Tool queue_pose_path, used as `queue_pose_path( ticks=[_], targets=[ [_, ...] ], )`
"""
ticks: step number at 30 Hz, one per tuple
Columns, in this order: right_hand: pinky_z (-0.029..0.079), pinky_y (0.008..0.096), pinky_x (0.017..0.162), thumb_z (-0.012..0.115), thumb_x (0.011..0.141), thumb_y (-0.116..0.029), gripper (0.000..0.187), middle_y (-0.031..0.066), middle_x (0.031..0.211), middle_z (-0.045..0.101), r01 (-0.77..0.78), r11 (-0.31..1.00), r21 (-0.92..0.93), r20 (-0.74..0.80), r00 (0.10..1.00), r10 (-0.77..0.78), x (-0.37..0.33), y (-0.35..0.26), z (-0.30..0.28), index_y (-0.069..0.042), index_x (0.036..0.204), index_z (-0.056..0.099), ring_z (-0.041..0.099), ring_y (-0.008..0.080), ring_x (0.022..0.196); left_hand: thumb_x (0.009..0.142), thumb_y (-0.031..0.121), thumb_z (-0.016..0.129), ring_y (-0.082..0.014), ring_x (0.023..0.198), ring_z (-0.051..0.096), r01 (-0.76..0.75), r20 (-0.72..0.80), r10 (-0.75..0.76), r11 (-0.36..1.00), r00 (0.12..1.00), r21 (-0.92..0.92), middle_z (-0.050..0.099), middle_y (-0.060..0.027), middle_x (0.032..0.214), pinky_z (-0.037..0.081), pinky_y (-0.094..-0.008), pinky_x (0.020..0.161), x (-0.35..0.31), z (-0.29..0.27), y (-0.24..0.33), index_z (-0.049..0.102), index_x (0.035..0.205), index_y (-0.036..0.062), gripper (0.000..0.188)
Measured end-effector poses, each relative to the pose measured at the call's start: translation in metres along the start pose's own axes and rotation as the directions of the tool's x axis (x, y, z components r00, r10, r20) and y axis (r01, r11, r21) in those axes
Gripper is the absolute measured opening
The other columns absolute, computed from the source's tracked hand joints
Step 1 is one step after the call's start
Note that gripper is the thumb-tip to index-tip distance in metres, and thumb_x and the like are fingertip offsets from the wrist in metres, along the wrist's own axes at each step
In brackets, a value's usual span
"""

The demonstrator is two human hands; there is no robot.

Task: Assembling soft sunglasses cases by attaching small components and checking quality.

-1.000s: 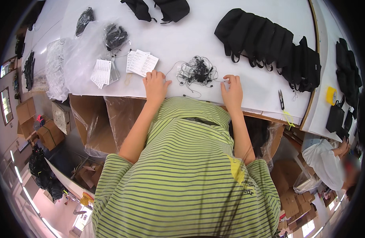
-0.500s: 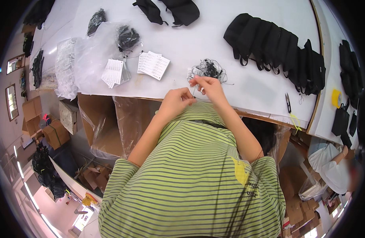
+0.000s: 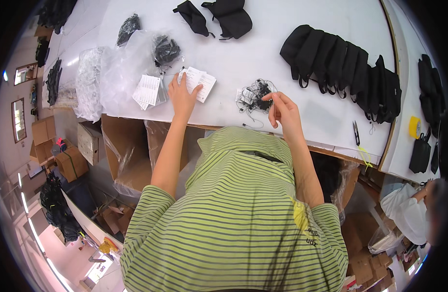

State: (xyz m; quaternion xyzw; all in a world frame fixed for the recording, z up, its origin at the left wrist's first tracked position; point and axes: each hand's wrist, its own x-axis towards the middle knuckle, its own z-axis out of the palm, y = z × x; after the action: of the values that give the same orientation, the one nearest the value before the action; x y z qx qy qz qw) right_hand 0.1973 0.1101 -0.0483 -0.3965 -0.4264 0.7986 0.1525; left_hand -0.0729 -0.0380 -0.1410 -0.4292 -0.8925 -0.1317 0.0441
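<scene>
My left hand (image 3: 183, 97) lies with fingers spread at the left edge of a fanned stack of white printed cards (image 3: 207, 85), its fingertips touching them. A second set of white cards (image 3: 149, 90) rests just to its left. My right hand (image 3: 285, 113) hovers at the right side of a tangle of thin black cords (image 3: 255, 99). Its thumb and index finger are apart, the other fingers loosely curled, and nothing shows in its grasp. A small white label lies at the left of the tangle, and a loose cord end trails toward the table's front edge.
Black fabric bags (image 3: 331, 63) lie overlapped at the right, with two more black pieces (image 3: 228, 18) at the back. Clear plastic bags (image 3: 124, 68) and bundled black cords (image 3: 166, 50) sit left. Thread snips (image 3: 356, 133) lie near the front right; open cardboard boxes (image 3: 129, 146) stand below the edge.
My hands, together over the front edge before, have separated. The left moved left and forward onto the cards; the right moved right beside the cords. A loose cord now trails from the tangle.
</scene>
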Motion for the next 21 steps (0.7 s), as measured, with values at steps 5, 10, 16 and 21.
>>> queue_pose_path(
  ticks=[5,10,16,21],
  targets=[
    [0.028,0.0206,0.043,0.042,0.098,-0.026,0.030,-0.0010,0.049,0.043,0.071,0.996,-0.051,0.035,0.997,-0.069,-0.003,0.006,-0.004,-0.005,0.084,0.058,0.039,0.0053,0.044,0.081,0.028,0.070,-0.0328,0.100,0.049,0.027,-0.062,-0.030,0.998,0.998,-0.060,0.050,-0.0149,0.112,0.038,-0.0427,0.083,0.001,-0.015,0.009,0.049,0.093,0.0013,0.036],
    [0.027,0.0209,0.044,0.042,0.098,-0.023,0.029,-0.0016,0.048,0.043,0.089,0.993,-0.075,0.096,0.992,-0.082,-0.008,0.007,0.002,-0.005,0.079,0.055,0.037,0.0048,0.043,0.086,0.020,0.066,-0.0199,0.081,0.053,0.415,0.431,-0.199,0.762,0.880,-0.496,0.052,-0.0088,0.093,0.040,-0.0324,0.064,0.005,-0.047,0.035,0.041,0.088,0.0061,0.029],
    [0.024,0.0229,0.044,0.048,0.094,-0.018,0.027,-0.0037,0.048,0.040,0.208,0.917,-0.341,0.133,0.976,-0.172,-0.016,-0.009,0.021,-0.003,0.073,0.057,0.032,0.0036,0.045,0.087,0.014,0.065,-0.0084,0.072,0.050,0.378,0.400,-0.033,0.408,0.916,-0.831,0.050,0.0002,0.077,0.042,-0.0232,0.062,-0.012,-0.116,0.130,0.043,0.096,0.0062,0.025],
    [0.026,0.0260,0.043,0.052,0.091,-0.016,0.023,0.0008,0.048,0.041,0.377,0.771,-0.513,0.173,0.925,-0.337,-0.018,-0.018,0.032,-0.002,0.073,0.058,0.033,0.0067,0.044,0.085,0.014,0.068,-0.0037,0.070,0.049,0.517,0.575,0.099,0.336,0.812,-0.787,0.051,0.0007,0.081,0.042,-0.0202,0.061,-0.023,-0.116,0.129,0.055,0.089,-0.0002,0.020]
  ],
)
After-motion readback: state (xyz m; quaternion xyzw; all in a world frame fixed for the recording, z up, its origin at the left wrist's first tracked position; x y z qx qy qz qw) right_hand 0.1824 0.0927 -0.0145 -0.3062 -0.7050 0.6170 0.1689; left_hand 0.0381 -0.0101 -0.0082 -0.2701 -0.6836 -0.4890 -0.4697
